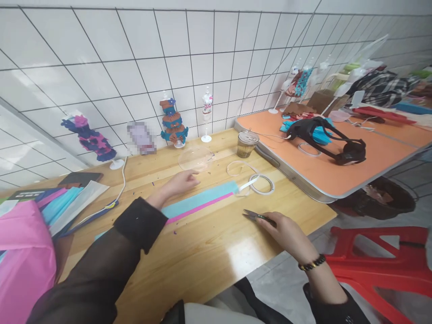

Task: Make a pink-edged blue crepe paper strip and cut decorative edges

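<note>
My right hand (281, 231) is closed around small dark-handled scissors (251, 215), their blades pointing left over the wooden table. My left hand (180, 183) hovers just behind a long light-blue strip (202, 195), fingers loosely bent and slightly apart, with nothing visible in them. A narrow magenta band (202, 208) runs along the strip's near edge. At the strip's right end lies a white tape tail (249, 182), leading to a roll of double-sided tape (262, 184). A clear plastic dish (195, 158) sits beyond my left fingertips.
Decorated miniature dress forms (173, 121) stand along the tiled wall. A lidded cup (247, 144) is at the back right. Pink and blue sheets (25, 252) pile up at the left. A black headset-like frame (327, 139) rests on the orange table (381, 148); a red stool (381, 256) stands below.
</note>
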The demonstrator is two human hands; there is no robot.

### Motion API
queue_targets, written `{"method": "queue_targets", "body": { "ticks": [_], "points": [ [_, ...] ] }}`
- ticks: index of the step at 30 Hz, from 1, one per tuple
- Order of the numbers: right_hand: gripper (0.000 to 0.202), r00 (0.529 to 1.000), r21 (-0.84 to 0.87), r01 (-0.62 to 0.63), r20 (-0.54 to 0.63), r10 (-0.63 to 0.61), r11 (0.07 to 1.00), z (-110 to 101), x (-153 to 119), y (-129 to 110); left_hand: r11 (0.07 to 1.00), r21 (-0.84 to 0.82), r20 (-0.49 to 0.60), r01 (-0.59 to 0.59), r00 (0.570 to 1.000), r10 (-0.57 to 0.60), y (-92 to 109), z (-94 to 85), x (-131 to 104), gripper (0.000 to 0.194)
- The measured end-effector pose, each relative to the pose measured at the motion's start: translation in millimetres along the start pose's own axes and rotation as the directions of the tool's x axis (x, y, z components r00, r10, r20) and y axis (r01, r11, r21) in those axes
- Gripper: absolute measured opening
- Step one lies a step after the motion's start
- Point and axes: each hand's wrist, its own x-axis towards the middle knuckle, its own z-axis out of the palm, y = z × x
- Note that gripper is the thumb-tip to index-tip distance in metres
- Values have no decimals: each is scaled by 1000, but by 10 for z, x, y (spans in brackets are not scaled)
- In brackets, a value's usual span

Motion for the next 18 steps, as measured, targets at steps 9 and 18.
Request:
{"method": "queue_targets", "body": {
  "ticks": [9,18],
  "points": [
    [33,938,-292,153,-259,-232,944,-10,334,247,938,-20,-3,347,938,-347,-742,-368,-1289,58],
    [32,958,-464,95,-198,-208,880,-97,852,367,905,14,-132,425,898,-420,-1004,-488,-1866,58]
  ]
}}
